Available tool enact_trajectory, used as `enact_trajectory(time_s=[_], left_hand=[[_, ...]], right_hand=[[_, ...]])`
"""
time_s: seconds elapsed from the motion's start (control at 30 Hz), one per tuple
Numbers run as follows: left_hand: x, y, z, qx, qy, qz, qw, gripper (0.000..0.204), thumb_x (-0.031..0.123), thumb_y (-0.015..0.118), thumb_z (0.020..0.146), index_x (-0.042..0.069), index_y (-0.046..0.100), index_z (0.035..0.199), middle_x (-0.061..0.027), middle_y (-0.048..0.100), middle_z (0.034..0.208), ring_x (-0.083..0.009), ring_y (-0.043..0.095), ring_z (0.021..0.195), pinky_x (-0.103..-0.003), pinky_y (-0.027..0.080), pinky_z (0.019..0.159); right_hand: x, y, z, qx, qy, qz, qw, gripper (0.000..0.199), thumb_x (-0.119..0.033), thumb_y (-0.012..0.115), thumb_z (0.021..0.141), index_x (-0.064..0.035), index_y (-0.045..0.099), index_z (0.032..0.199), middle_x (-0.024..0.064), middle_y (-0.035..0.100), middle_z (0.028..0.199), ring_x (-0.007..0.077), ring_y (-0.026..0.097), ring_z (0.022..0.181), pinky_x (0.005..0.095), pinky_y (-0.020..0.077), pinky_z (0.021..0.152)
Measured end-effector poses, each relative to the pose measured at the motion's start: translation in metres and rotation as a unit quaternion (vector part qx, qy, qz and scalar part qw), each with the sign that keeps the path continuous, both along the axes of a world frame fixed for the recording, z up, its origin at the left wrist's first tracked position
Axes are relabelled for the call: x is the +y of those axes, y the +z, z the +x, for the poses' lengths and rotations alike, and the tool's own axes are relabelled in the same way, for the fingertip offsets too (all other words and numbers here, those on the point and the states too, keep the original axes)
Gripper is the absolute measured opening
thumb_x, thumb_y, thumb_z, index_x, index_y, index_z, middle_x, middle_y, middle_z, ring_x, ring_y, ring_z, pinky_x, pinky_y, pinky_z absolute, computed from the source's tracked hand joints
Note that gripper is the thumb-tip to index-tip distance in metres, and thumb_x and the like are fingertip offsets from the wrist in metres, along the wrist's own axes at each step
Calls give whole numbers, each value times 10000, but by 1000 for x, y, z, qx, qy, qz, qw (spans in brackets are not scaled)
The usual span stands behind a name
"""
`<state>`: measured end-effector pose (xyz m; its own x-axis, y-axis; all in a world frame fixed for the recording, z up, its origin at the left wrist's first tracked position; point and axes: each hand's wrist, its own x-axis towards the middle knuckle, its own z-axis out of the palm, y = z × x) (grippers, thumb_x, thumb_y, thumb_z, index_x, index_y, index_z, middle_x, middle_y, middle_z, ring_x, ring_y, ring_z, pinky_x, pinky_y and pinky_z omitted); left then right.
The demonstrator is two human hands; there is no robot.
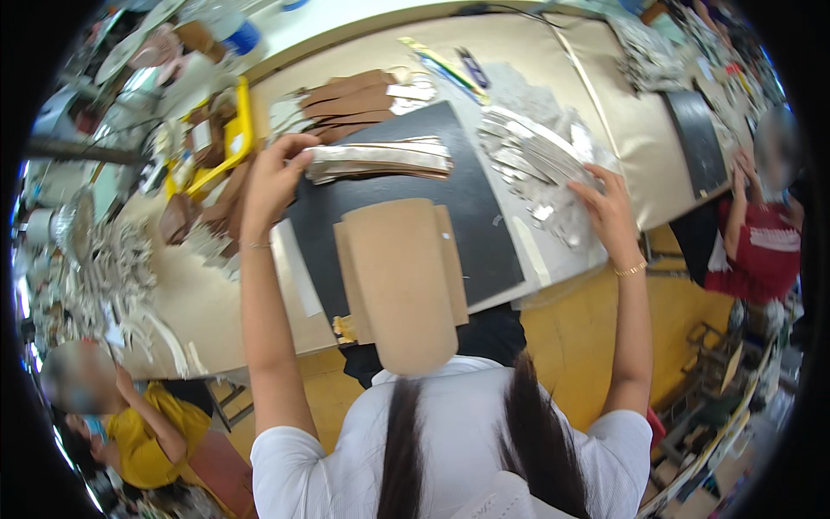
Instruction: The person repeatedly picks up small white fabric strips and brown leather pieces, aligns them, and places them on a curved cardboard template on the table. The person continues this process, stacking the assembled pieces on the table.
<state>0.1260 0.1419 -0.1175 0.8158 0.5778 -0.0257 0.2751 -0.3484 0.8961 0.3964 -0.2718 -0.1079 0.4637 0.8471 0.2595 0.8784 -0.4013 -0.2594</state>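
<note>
A stack of long pale and brown strips (380, 160) lies across a black board (484, 216) on the table. My left hand (278, 177) is closed on the left end of this stack, thumb and fingers around it. To the right, a loose heap of pale grey strips (536, 164) rests on a light sheet. There my right hand (605, 203) pinches the near right end of some of these strips between thumb and fingers. A tan panel with a rounded end (399, 277) shows between my forearms, overlapping the board's near part.
Brown strips (350, 99) lie behind the board, with a cutter (473, 67) and a yellow-green packet (441, 67) nearby. A yellow crate (242, 130) with brown pieces stands left. One person in red (761, 246) sits right, another in yellow (156, 432) lower left.
</note>
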Motion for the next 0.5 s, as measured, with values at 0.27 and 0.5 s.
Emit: enact_trajectory(time_s=[0.27, 0.5], left_hand=[[71, -23, 14, 82, 199, 317, 924, 309, 246, 703, 789, 7, 674, 983, -139, 649, 852, -200, 621, 763, -317, 478, 697], [81, -17, 39, 156, 198, 176, 952, 297, 212, 809, 648, -3, 659, 787, -141, 663, 711, -242, 639, 665, -342, 488, 635]], right_hand=[[2, 12, 4, 116, -14, 36, 993, 207, 92, 610, 748, -51, 607, 899, 124, 556, 1166, 300, 536, 1080, 360, 429, 926], [-33, 31, 36, 219, -88, 232, 944, 167, 64, 459, 890, -29, 512, 1019, 144, 594, 1184, 239, 508, 1199, 334, 349, 1030]])
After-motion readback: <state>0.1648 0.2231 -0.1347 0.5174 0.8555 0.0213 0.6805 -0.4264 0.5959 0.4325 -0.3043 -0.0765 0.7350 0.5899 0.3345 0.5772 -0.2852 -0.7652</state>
